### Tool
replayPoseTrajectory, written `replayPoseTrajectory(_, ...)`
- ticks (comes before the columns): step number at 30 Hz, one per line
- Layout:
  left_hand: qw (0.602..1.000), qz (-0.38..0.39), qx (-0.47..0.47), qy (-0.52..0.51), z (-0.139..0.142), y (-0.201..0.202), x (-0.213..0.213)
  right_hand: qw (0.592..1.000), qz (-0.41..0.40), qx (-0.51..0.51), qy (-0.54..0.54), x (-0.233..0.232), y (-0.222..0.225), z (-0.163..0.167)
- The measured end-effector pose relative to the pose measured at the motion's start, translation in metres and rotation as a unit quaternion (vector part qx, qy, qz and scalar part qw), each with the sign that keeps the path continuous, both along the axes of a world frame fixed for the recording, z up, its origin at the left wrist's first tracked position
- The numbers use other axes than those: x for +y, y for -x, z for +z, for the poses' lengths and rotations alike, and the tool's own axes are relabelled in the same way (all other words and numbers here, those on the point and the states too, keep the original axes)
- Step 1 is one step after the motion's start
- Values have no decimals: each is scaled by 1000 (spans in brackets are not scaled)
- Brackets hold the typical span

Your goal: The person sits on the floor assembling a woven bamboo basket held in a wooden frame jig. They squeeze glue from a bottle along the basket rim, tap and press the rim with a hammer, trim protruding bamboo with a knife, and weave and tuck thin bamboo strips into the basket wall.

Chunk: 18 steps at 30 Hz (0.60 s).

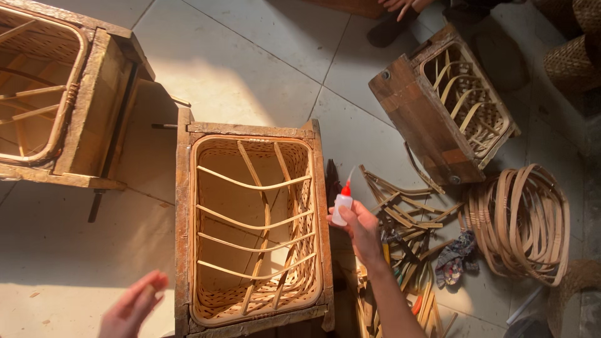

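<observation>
Right hand (362, 226) grip clamped on small white squeeze bottle (342, 204), red tip up, just right of wooden-framed woven basket (253, 228), its long axis running away from the person. Left hand (133, 307) open, empty, near basket's left edge, floor below.

1. Warm, low sunlight falls hard on the floor tiles (238, 56) at left, bleaching them nearly white.
2. The far right corner lies in dim shadow.
3. The left hand (131, 307), near the bottom edge, is motion-blurred.
</observation>
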<state>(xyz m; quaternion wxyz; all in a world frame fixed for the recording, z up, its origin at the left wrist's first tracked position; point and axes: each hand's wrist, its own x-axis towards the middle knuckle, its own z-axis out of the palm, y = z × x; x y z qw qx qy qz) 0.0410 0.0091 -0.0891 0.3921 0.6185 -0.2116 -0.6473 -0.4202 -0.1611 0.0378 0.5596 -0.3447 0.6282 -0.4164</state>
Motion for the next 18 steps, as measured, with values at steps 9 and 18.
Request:
replayPoseTrajectory(9,994,97,27,44,69,23,-169,970,-110,160,150,-52,82,-99)
replayPoseTrajectory(18,991,76,115,-2,39,56,-282,931,-95,316,154,-111,91,-153)
